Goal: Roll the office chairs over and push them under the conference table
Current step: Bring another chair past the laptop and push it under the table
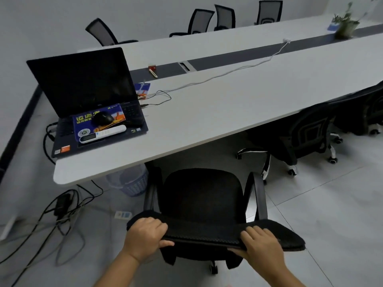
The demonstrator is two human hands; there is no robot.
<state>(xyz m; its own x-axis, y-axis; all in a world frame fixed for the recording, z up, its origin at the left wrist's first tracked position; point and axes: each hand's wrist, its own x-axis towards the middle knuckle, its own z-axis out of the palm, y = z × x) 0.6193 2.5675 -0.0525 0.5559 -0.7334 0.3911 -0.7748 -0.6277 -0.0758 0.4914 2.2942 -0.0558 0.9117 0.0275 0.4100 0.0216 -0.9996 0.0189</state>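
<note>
Two hands (pixel 145 237) (pixel 260 244) grip chair (pixel 202 195); wheels mostly hidden.

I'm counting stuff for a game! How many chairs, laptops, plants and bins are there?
Chairs: 7
Laptops: 1
Plants: 1
Bins: 1
Total: 10

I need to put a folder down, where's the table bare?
The conference table is bare along its near edge, right of the laptop and this side of the white cable. The laptop corner is crowded.
</note>
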